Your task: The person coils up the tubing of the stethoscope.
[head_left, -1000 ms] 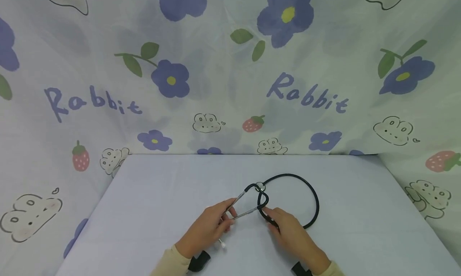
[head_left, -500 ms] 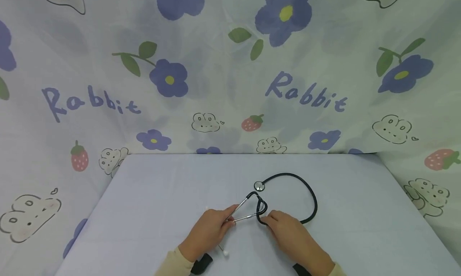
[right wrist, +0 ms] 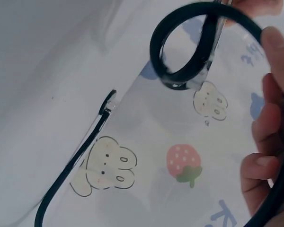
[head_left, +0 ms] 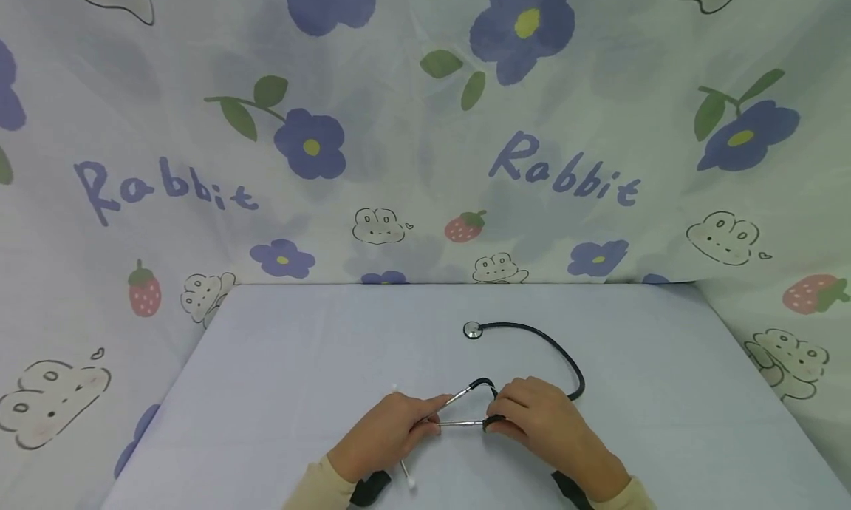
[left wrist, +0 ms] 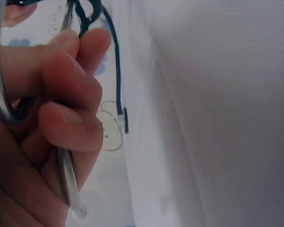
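Stethoscope, one, held by two hands over the near half of a white tabletop. Left hand: fingers curled round the metal ear tubes; white eartip projecting towards the near edge. Right hand: fingers curled round the black tubing. Chest piece: round, on the tabletop beyond the hands. Backdrop cloth: printed flowers, strawberries; lettering "Rabbit", legible twice.
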{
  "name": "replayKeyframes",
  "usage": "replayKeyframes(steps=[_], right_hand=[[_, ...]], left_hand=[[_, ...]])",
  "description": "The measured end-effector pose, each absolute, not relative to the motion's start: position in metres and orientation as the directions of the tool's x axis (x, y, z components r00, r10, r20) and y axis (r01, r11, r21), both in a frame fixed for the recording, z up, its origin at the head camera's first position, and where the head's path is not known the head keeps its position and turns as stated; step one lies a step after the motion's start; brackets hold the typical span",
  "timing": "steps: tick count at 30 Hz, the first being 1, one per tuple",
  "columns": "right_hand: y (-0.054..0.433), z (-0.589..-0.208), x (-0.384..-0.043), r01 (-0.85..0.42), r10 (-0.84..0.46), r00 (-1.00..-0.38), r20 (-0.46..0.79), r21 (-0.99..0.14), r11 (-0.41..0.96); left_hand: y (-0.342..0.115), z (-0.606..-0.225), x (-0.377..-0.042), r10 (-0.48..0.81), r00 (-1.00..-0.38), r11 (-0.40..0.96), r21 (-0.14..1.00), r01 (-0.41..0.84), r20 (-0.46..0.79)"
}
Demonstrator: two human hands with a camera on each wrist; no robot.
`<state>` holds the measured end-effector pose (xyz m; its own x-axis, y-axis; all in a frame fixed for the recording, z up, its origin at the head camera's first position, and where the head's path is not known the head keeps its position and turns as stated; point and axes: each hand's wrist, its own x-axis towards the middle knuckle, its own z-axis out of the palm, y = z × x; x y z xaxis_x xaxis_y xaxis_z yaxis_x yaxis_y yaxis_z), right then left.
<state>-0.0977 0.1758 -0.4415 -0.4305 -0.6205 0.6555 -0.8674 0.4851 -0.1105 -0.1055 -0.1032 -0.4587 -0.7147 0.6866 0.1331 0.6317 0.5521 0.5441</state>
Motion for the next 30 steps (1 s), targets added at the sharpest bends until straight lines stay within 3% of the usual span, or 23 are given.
replayKeyframes(steps=[9,14,19,27,30], right_hand=[[0.179,-0.445,-0.104,-0.883,-0.595,-0.35,0.724,-0.043,0.467],[0.181,-0.447,-0.1,-0.868,-0.631,-0.422,0.65,-0.089,0.489],[0.184,-0.451,-0.1,-0.854,-0.636,-0.501,0.586,-0.216,0.474],[0.182,-0.454,-0.107,-0.873,-0.576,-0.474,0.666,-0.272,0.404],[0.182,-0.455,-0.106,-0.858,-0.558,-0.507,0.657,-0.322,0.401]], left_hand=[[-0.106,-0.458,-0.104,0.757,-0.635,0.459,0.567,0.684,0.153],[-0.104,-0.458,-0.104,0.786,-0.597,0.417,0.571,0.707,0.165],[-0.102,-0.457,-0.103,0.8,-0.576,0.406,0.555,0.727,0.17],[-0.1,-0.456,-0.101,0.818,-0.547,0.377,0.555,0.741,0.175],[-0.1,-0.455,-0.101,0.823,-0.539,0.365,0.561,0.743,0.177]])
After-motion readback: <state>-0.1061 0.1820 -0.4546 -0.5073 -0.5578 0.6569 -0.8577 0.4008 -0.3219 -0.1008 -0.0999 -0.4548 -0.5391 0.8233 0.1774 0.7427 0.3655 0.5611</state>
